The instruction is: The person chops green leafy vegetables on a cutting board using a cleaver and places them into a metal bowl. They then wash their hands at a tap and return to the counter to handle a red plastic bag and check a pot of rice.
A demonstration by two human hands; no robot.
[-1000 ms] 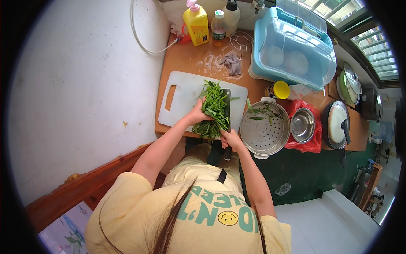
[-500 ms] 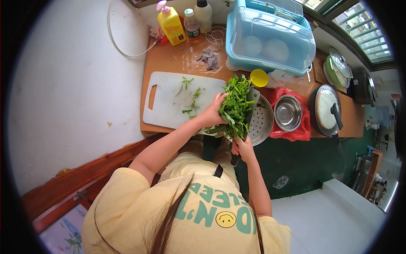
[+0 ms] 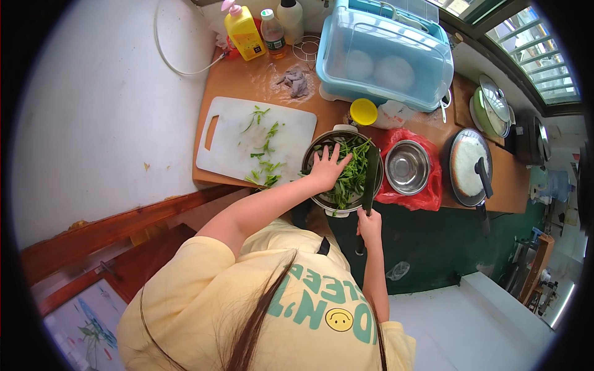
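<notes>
Chopped leafy greens (image 3: pixel 356 176) fill a round steel steamer pot (image 3: pixel 318 201) with perforated bottom and pale side handles. My left hand (image 3: pixel 328 170) rests on top of the greens with its fingers spread. In my right hand (image 3: pixel 370 224) is the handle of a broad kitchen knife (image 3: pixel 372 176). Its dark blade is upright along the pot's right side, beside the greens. A white cutting board (image 3: pixel 232 145) lies left of the pot, with scattered green scraps (image 3: pixel 270 168) on it.
Right of the pot, a steel bowl (image 3: pixel 407 167) sits on a red plastic bag (image 3: pixel 387 196). Farther right is a lidded frying pan (image 3: pixel 464 154). Behind stand a yellow-lidded jar (image 3: pixel 363 112), a blue storage box (image 3: pixel 346 93), a yellow pump bottle (image 3: pixel 243 34) and a crumpled cloth (image 3: pixel 293 80).
The greens, held between my left hand and the knife blade before, now lie in the steamer pot. My left hand has opened out on them, and the knife has turned upright at their right.
</notes>
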